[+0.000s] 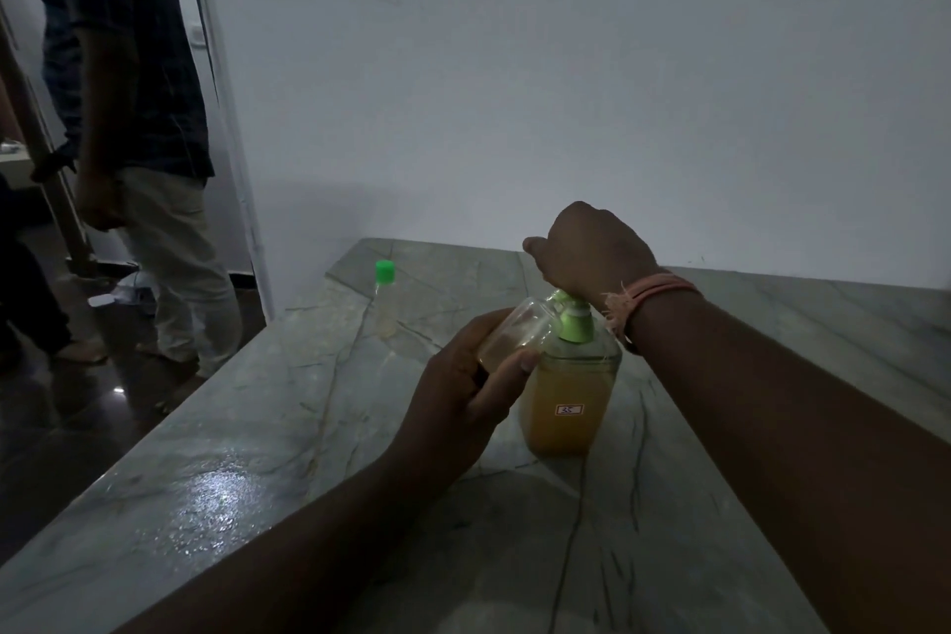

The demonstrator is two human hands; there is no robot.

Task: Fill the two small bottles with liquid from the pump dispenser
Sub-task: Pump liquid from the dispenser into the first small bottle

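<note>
1. pump dispenser (568, 391) stands upright on the marble counter (247, 432); clear squarish body, about three-quarters full of cloudy amber liquid, green pump collar, small white sticker on its front
2. right hand (592, 252) sits on top of the pump head, fingers curled down over it; thread band (648, 296) on the wrist
3. left hand (463, 391) grips a small clear bottle (514, 332), uncapped, tilted with its mouth up at the green nozzle; a little amber liquid pooled in its low end
4. second small bottle (385, 299) stands apart, far left on the counter, green cap on, nearly empty
5. another person (128, 118) stands at the doorway, left
</note>
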